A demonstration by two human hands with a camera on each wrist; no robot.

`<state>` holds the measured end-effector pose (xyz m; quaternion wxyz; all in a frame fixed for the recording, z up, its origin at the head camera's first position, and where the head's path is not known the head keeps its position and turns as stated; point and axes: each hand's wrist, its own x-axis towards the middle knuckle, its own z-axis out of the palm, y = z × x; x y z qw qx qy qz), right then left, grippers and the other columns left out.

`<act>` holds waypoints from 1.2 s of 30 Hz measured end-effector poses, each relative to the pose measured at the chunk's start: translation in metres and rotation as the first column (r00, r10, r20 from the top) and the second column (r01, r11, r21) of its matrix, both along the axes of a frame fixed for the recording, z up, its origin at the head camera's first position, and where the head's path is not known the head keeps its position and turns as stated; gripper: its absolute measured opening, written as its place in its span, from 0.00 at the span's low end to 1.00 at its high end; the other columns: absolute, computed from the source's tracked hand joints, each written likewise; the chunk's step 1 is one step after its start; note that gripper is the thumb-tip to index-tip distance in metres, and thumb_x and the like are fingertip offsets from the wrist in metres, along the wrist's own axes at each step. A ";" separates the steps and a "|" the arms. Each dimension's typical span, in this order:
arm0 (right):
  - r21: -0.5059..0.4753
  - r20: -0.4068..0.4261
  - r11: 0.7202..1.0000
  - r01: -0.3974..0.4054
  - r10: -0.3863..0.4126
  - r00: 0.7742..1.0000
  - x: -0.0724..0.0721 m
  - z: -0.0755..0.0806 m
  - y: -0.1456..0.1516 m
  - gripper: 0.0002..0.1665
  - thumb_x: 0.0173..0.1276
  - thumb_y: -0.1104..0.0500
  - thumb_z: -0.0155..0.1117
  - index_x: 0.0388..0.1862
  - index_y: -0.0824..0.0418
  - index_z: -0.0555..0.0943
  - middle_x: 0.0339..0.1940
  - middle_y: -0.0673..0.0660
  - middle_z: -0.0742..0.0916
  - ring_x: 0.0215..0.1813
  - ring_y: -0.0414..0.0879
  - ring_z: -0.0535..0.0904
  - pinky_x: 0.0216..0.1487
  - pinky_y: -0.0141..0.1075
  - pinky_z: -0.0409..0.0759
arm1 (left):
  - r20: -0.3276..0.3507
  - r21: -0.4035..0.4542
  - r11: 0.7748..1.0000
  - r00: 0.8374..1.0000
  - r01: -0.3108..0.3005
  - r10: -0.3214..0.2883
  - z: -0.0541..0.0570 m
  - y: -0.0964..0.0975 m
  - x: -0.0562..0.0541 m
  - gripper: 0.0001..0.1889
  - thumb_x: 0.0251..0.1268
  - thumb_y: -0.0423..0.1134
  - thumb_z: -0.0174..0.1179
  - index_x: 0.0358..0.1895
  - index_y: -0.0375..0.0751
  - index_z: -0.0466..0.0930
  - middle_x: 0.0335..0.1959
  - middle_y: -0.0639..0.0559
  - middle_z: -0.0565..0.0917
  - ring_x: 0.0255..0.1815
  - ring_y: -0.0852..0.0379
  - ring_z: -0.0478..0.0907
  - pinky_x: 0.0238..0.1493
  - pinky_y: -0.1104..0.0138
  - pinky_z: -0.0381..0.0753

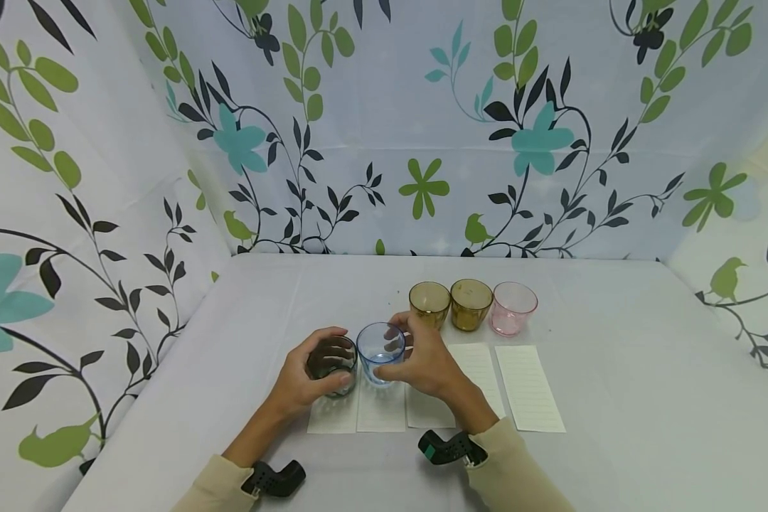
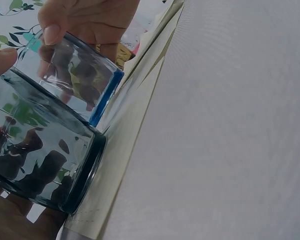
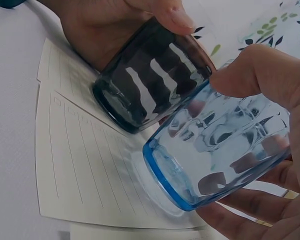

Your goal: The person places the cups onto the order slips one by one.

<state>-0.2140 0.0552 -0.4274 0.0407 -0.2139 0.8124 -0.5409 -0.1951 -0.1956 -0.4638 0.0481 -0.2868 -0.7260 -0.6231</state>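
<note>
My left hand (image 1: 301, 373) grips a dark grey glass (image 3: 152, 75), its thumb on the near side and its fingers round the far side. In my right hand (image 1: 430, 359) is a clear blue glass (image 3: 215, 145), held between thumb and fingers. The two glasses stand side by side, their walls close together, over lined paper strips (image 3: 85, 165). In the left wrist view the grey glass (image 2: 40, 145) is in front of the blue one (image 2: 85, 75). Both glasses are upright in the head view.
Behind the right hand stand two amber glasses, one (image 1: 429, 302) partly hidden by that hand and another (image 1: 471, 304) beside it. A pink glass (image 1: 513, 309) is at the row's right end. Another paper strip (image 1: 531, 387) lies to the right on the white table (image 1: 646, 398).
</note>
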 end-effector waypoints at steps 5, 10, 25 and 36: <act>0.012 0.011 1.000 -0.016 0.016 1.000 -0.001 -0.003 0.001 0.42 0.51 0.58 0.79 0.64 0.62 0.70 0.56 0.59 0.83 0.56 0.55 0.81 0.55 0.44 0.84 | -0.006 -0.001 1.000 1.000 -0.005 0.005 0.000 0.000 0.000 0.33 0.60 0.26 0.67 0.69 0.30 0.67 0.56 0.36 0.79 0.56 0.37 0.80 0.59 0.54 0.83; 0.028 0.004 0.999 -0.018 0.018 1.000 -0.002 -0.004 0.003 0.42 0.50 0.57 0.80 0.62 0.61 0.71 0.55 0.57 0.83 0.57 0.55 0.81 0.54 0.43 0.84 | -0.007 -0.001 1.000 1.000 -0.005 0.005 -0.001 0.001 0.000 0.32 0.60 0.26 0.67 0.69 0.35 0.68 0.56 0.35 0.79 0.55 0.39 0.81 0.59 0.54 0.83; 0.068 0.065 0.996 -0.058 0.053 0.996 -0.004 -0.001 0.006 0.45 0.49 0.53 0.82 0.64 0.58 0.71 0.56 0.53 0.83 0.59 0.52 0.79 0.55 0.40 0.84 | -0.018 0.003 1.000 1.000 -0.015 0.015 0.001 0.001 0.000 0.32 0.60 0.26 0.66 0.69 0.35 0.69 0.56 0.32 0.78 0.55 0.39 0.81 0.59 0.54 0.83; 0.083 0.104 0.988 -0.130 0.121 0.987 -0.007 0.006 0.012 0.54 0.47 0.55 0.88 0.71 0.59 0.69 0.61 0.57 0.82 0.67 0.59 0.76 0.62 0.47 0.82 | 0.003 0.002 1.000 1.000 -0.017 0.017 0.002 0.000 0.001 0.32 0.60 0.28 0.67 0.68 0.37 0.69 0.56 0.35 0.79 0.55 0.39 0.81 0.59 0.53 0.83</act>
